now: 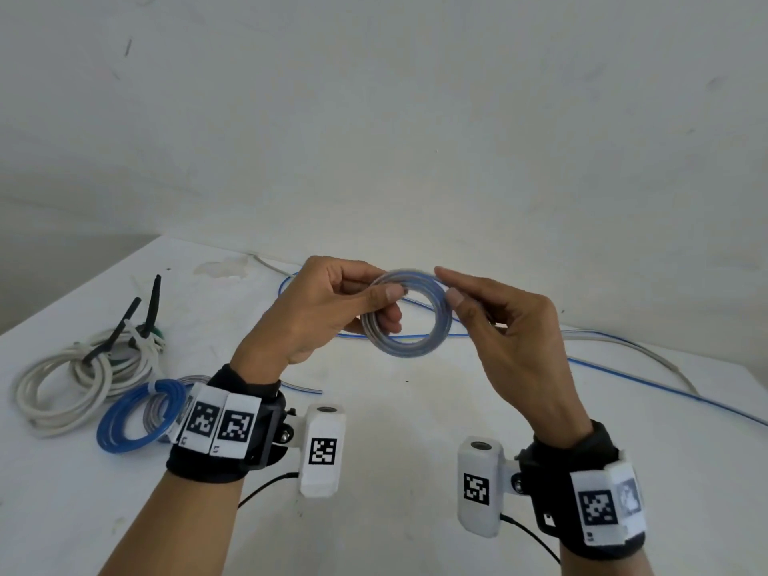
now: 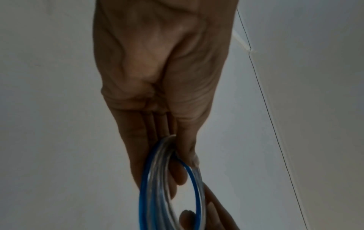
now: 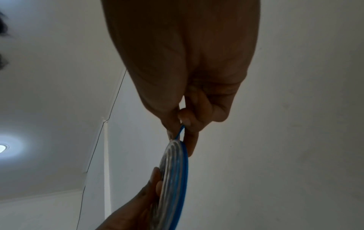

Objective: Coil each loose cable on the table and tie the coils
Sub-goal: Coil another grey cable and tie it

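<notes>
Head view: both hands raised above the white worktop, sharing one small coil of clear-and-blue cable, several turns, roughly round, a bit blurred. Left hand pinches the coil at its 9 o'clock, thumb on front. Right hand pinches its 3 o'clock edge with thumb and forefinger. Loose blue cable trails across the worktop behind. At 8 o'clock of the frame: blue tied coil, and a white cable bundle beside it.

Left wrist view: left hand fingers curled around coil; blue outer strand, clear inner turns.

Right wrist view: right hand fingertips nip a blue strand at coil top; coil seen edge-on.
</notes>
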Motion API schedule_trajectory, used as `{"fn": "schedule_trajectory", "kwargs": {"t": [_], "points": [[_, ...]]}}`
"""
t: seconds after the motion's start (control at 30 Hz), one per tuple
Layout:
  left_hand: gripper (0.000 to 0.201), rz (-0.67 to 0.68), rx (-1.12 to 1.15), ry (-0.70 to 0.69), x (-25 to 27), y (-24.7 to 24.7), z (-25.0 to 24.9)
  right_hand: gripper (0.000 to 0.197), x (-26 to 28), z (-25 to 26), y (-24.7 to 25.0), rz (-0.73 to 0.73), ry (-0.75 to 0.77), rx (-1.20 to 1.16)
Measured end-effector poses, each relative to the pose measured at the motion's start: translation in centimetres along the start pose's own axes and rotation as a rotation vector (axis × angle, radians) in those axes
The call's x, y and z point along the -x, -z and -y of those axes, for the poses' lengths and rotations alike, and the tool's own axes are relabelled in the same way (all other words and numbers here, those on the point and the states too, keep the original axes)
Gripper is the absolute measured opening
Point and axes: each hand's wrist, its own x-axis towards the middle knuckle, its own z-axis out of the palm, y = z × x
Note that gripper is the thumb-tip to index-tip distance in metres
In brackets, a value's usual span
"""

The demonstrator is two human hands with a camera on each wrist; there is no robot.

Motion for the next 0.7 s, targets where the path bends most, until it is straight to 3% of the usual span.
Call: {"fn": "schedule_trajectory", "kwargs": {"t": [0.17,0.33,0.5,0.6,0.7], "points": [[0.026,-0.120,0.086,-0.031,-0.3,-0.3,-0.1,0.024,0.2,0.4,-1.3,-0.106,-0.022,-0.052],[0.024,-0.161,0.165,-0.022,-0.4,-0.7,-0.1,0.033,0.5,0.7,-2.6,-0.213,-0.021,-0.074],[0.028,-0.174,0.261,-0.006,-0.4,-1.7,-0.4,0.016,0.7,0.9,-3.6,-0.384,0.025,-0.037],[0.029,-0.190,0.314,0.004,-0.5,-1.9,-0.6,0.010,0.9,1.1,-4.0,-0.410,0.057,-0.061],[0.028,-0.237,0.357,0.000,-0.5,-2.1,-0.6,0.020,1.0,1.3,-4.5,-0.394,0.056,-0.053]]}}
